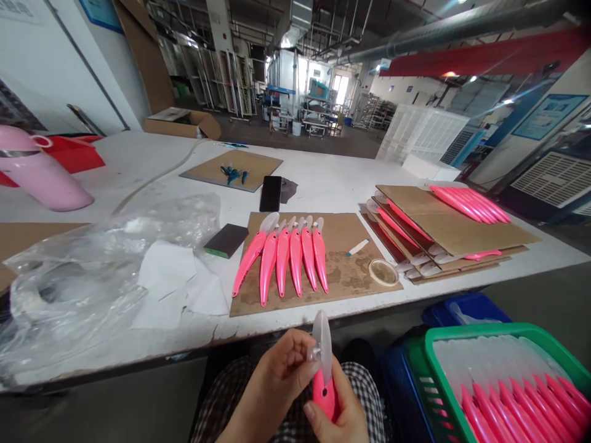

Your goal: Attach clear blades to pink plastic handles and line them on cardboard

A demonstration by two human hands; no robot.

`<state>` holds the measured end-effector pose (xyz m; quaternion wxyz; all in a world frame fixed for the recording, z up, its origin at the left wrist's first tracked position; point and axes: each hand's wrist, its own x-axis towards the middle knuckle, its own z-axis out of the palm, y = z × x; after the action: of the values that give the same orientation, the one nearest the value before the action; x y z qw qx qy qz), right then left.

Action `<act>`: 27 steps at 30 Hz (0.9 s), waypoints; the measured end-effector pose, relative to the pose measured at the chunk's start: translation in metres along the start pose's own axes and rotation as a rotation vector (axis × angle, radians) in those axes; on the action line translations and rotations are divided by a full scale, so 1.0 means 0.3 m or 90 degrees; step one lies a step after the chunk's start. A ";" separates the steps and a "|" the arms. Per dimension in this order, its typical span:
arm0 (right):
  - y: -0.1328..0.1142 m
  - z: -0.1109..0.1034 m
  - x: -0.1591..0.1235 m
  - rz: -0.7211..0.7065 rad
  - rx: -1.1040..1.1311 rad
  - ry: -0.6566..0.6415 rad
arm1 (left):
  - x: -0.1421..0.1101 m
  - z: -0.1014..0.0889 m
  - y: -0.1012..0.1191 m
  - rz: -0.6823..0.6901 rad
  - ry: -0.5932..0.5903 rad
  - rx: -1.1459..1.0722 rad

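Over my lap at the table's front edge, a pink fishing lure (325, 397) points its clear diving lip (324, 344) upward. My right hand (347, 403) is wrapped round its pink body. Thumb and fingers of my left hand (290, 364) pinch the lip near its base; any small part between them is hidden. Beyond my hands, several matching lures (282, 261) lie side by side on a brown cardboard sheet (344, 280), lips toward the far side. To their right on that sheet are a small white strip with a dark tip (358, 247) and a shallow round dish (383, 272).
Stacked cardboard sheets with pink lures (471, 203) stand at right. Below them, a green basket (431, 351) holds more lures. Left are a dark sanding block (226, 240), plastic wrap (92, 277) and a pink flask (50, 178). A phone (271, 194) lies behind.
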<state>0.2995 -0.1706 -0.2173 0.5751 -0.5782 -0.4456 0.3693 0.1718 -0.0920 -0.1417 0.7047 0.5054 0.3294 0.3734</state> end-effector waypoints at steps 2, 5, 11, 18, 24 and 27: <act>-0.010 -0.011 -0.001 -0.023 -0.074 -0.010 | 0.001 0.007 0.002 -0.003 0.042 0.077; -0.022 -0.025 -0.003 -0.056 -0.192 -0.020 | 0.004 0.014 0.015 -0.005 0.087 0.183; -0.006 -0.039 -0.004 -0.089 -0.261 -0.012 | 0.010 0.020 0.030 -0.004 0.099 0.245; 0.022 -0.043 -0.005 -0.092 -0.228 -0.015 | 0.011 0.027 0.040 -0.027 0.099 0.240; 0.029 -0.042 -0.009 -0.095 -0.234 -0.007 | 0.008 0.024 0.043 -0.036 0.089 0.225; 0.027 -0.041 -0.011 -0.096 -0.246 -0.008 | 0.010 0.022 0.043 -0.023 0.097 0.244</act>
<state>0.3106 -0.1774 -0.2247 0.4766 -0.6403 -0.5540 0.2364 0.1765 -0.0899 -0.1279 0.5751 0.5948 0.4556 0.3283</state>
